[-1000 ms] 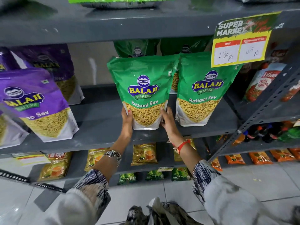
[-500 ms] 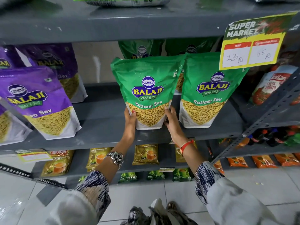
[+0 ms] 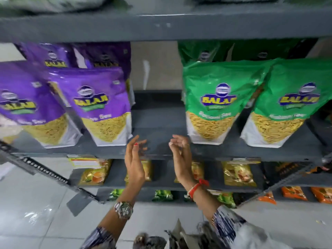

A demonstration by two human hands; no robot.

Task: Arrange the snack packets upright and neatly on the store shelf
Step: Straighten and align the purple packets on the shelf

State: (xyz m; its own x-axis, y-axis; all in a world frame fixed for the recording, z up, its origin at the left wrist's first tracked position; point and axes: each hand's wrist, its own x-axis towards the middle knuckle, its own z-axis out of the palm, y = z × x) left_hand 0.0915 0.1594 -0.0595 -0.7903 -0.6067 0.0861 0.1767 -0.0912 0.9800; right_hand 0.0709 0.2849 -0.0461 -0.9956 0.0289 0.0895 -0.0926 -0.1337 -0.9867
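Both hands empty, raised in front of the grey metal shelf, in the bare gap between the purple and green packets. Left hand open, fingers extended upward, palm turned inward, red nail polish visible, watch on the wrist. Right hand loosely open, fingers curled a bit, holding nothing, red thread band on the wrist. Neither hand touches a packet; left hand is just beside the lower right corner of the nearest purple packet, right hand just beside the lower left corner of the nearest green packet. Green packet stands upright on the shelf, yellow sev showing in the lower window; second green packet beside it on the right, also upright, the two tops overlapping slightly. More green packets behind them in shadow. Purple side: nearest purple packet upright, another purple packet left of it leaning a little, more purple packets behind. Frame is motion-blurred, label text only partly readable, "BALAJI" logo on both colours. Lower shelf carries small golden packets; below that small green packets, orange packets at far right. Upper shelf edge crosses the top. White tiled floor below, patterned sleeves at the bottom.
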